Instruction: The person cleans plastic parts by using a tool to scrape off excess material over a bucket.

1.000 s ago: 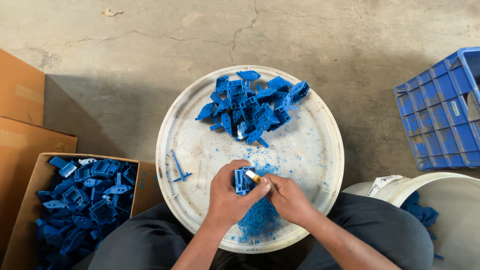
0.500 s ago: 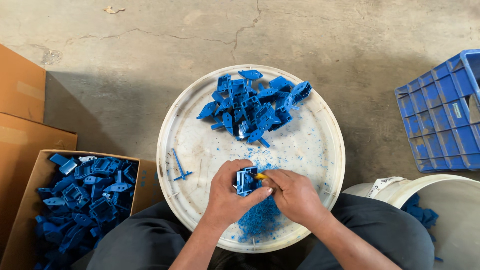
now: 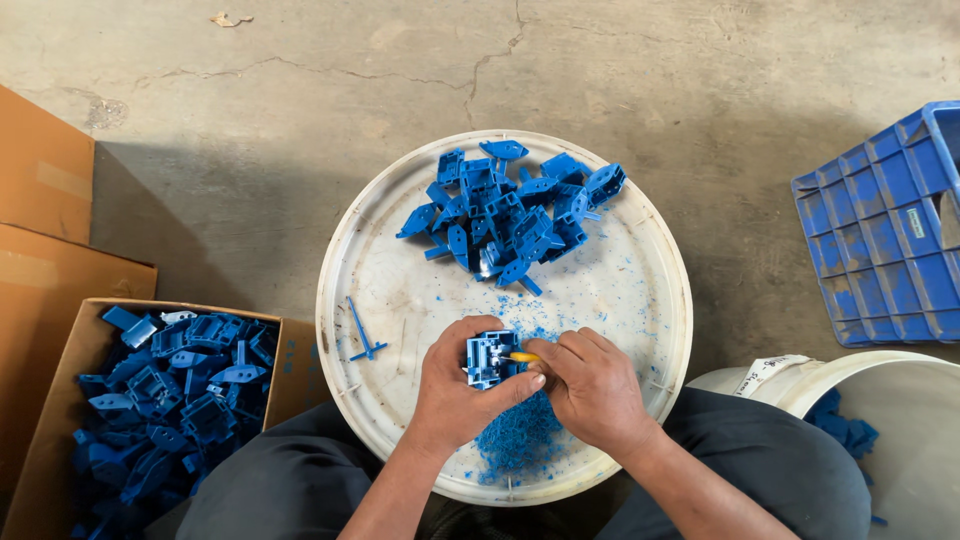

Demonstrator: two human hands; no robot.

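Note:
My left hand (image 3: 455, 385) grips a small blue plastic part (image 3: 490, 360) over the near side of a round white lid (image 3: 400, 280). My right hand (image 3: 590, 385) is closed on a small tool with a yellow tip (image 3: 520, 357), pressed against the part's right side. Under both hands lies a heap of blue shavings (image 3: 515, 440). A pile of several more blue parts (image 3: 510, 210) sits on the far half of the lid. A thin blue sprue (image 3: 360, 332) lies alone at the lid's left.
A cardboard box (image 3: 55, 440) at the lower left holds several blue parts. A white bucket (image 3: 905, 430) with blue parts stands at the lower right. A blue plastic crate (image 3: 885, 225) sits at the right edge. Flat cardboard (image 3: 40, 180) lies at far left on the concrete floor.
The right hand has shifted a little along the part with the tool. The left hand keeps its grip in the same place.

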